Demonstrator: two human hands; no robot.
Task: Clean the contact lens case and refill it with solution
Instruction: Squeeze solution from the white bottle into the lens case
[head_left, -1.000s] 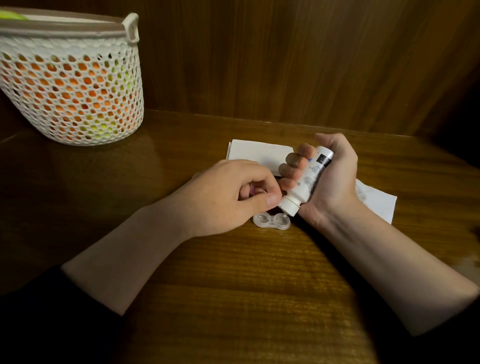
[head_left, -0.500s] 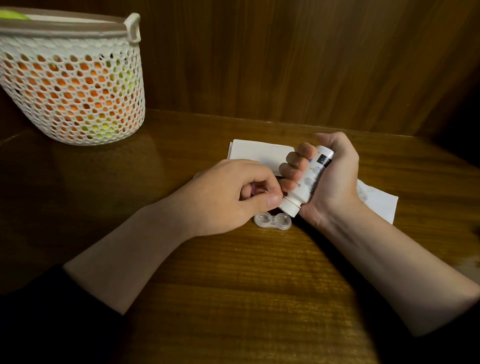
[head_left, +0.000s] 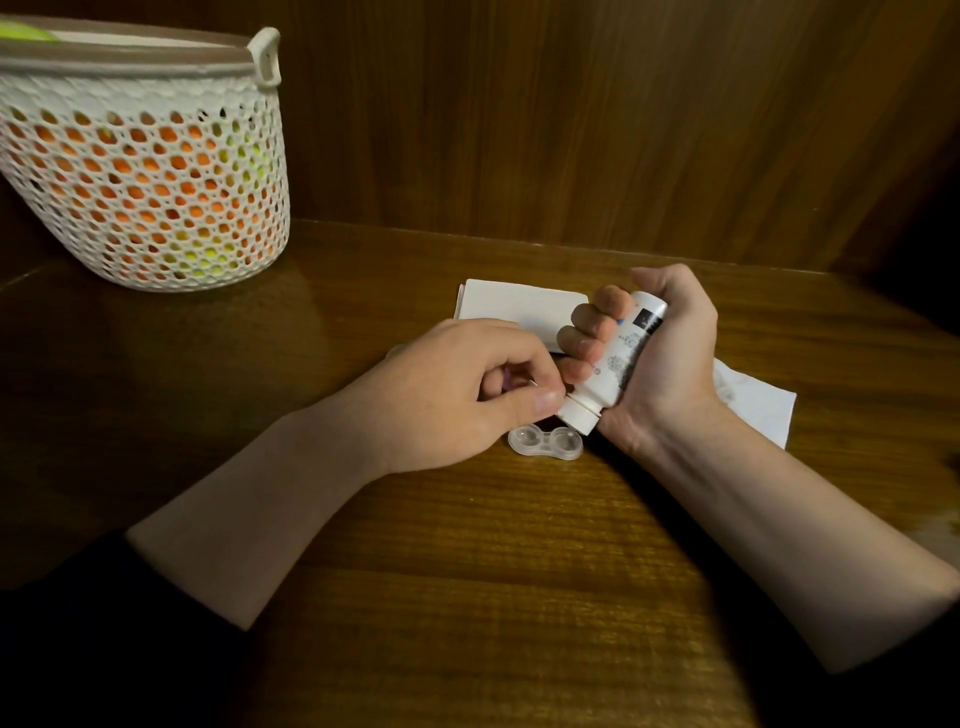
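The clear plastic twin-well contact lens case (head_left: 545, 441) lies flat on the dark wooden bench (head_left: 493, 571), both wells uncapped and facing up, just below the two hands. Whether any liquid sits in the wells cannot be told. The right hand (head_left: 660, 358) is wrapped around a small white plastic solution bottle (head_left: 613, 364) with a dark label, tilted cap-down right above the case. The left hand (head_left: 467, 395) has its fingers curled, thumb and fingertip at the white cap; something pinkish shows inside the curl, unclear what. Judging by this, the bottle is only being opened, so filling the wells and capping them remain. Behind the hands lie a folded white paper tissue (head_left: 519, 306) and a crumpled white sheet (head_left: 758, 410). Far left stands a white perforated plastic basket (head_left: 145, 171).
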